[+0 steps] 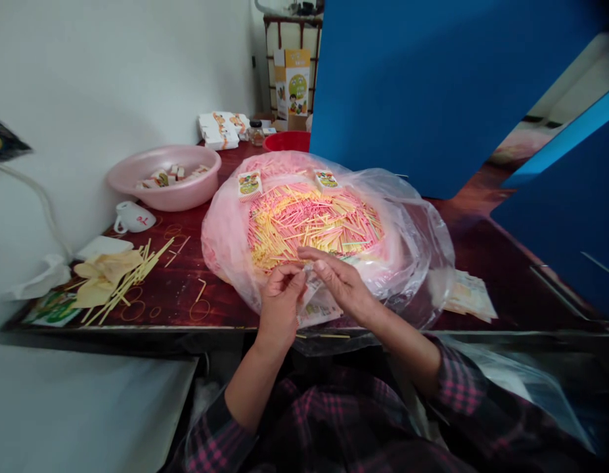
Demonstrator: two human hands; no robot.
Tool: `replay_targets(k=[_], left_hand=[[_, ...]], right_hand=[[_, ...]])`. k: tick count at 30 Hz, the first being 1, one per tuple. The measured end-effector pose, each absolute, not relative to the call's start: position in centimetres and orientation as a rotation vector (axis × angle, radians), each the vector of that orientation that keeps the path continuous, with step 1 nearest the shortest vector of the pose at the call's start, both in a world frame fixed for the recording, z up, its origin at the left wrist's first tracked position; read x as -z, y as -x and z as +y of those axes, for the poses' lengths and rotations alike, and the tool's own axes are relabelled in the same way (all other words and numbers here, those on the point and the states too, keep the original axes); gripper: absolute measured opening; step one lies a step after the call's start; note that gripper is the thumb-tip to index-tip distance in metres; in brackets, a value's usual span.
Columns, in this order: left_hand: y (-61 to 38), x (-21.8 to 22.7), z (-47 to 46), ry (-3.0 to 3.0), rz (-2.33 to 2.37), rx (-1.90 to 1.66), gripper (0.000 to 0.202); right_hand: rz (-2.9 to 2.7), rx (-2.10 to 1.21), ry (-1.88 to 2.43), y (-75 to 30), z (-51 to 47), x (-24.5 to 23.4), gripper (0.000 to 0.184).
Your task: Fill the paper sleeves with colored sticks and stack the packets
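Fingertips of left hand (280,303) and right hand (341,284) pinch a paper packet (308,281).

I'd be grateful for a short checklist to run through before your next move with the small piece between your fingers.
1. Grip: ok. The left hand and right hand both pinch the small pale piece.
2. Identity of that piece: cannot tell, it is too small and mostly covered by the fingers.
3. Pink and yellow sticks: ok, heaped inside the clear plastic bag.
4. Printed cards: ok, lying on the heap.
5. Loose yellow sticks: not ok, scattered outside the bag on the dark red table.
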State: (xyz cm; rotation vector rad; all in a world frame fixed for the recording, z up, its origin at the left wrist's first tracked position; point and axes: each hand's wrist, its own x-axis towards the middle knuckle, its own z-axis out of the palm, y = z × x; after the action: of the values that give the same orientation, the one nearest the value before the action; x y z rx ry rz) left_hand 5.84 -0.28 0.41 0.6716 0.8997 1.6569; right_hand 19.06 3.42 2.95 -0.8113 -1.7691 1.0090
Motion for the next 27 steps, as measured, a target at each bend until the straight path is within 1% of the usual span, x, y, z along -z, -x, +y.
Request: replay_targets(k=[2, 4, 6, 9, 11, 13, 15, 19, 23, 25, 27], left_hand=[[-5.3, -0.6, -0.3, -0.648, 0.935, -1.694, 0.031], [-4.7, -0.8, -0.2, -0.640, 0.968, -1.730, 0.030], [-4.3, -0.8, -0.2, -0.634, 0.979, -1.745, 0.028], [-4.0, -0.7, -0.3, -0.629, 0.971, -1.747, 0.026], [-3.9, -0.6, -0.3, -0.618, 0.973, -1.737, 0.026], [-3.9, -0.6, -0.3, -0.596, 0.976, -1.730, 0.028], [-4.0, -0.6, -0.3, -0.577, 0.979, -1.726, 0.031], [-4.1, -0.8, -0.2, -0.575, 0.977, -1.721, 0.034], [-4.3, -0.7, -0.2, -0.589, 0.973, -1.730, 0.034], [-4.4, -0.5, -0.1, -0.595, 0.967, -1.727, 0.033], [-4.4, -0.4, 0.0, -0.602, 0.955, -1.732, 0.033]], right_hand=[[-1.758, -0.948, 0.885, -19.6, 5.5, -3.4, 0.037], [-1.809, -0.774, 1.013, -20.4, 8.3, -3.9, 0.029], [-2.036, -0.502, 1.180, -20.9, 11.2, -4.4, 0.025], [-2.517, -0.100, 1.333, -20.9, 14.3, -4.7, 0.026], [-2.730, 0.102, 1.342, -20.6, 15.2, -4.8, 0.026], [-2.816, 0.221, 1.341, -20.2, 15.7, -4.8, 0.028], [-2.835, 0.241, 1.354, -19.9, 15.9, -4.9, 0.029], [-2.761, 0.156, 1.410, -20.1, 15.9, -5.3, 0.029], [-2.568, 0.073, 1.398, -21.0, 15.7, -5.2, 0.024], [-2.428, -0.012, 1.350, -21.3, 15.5, -5.2, 0.021], [-2.210, -0.177, 1.265, -21.5, 14.8, -5.3, 0.022]])
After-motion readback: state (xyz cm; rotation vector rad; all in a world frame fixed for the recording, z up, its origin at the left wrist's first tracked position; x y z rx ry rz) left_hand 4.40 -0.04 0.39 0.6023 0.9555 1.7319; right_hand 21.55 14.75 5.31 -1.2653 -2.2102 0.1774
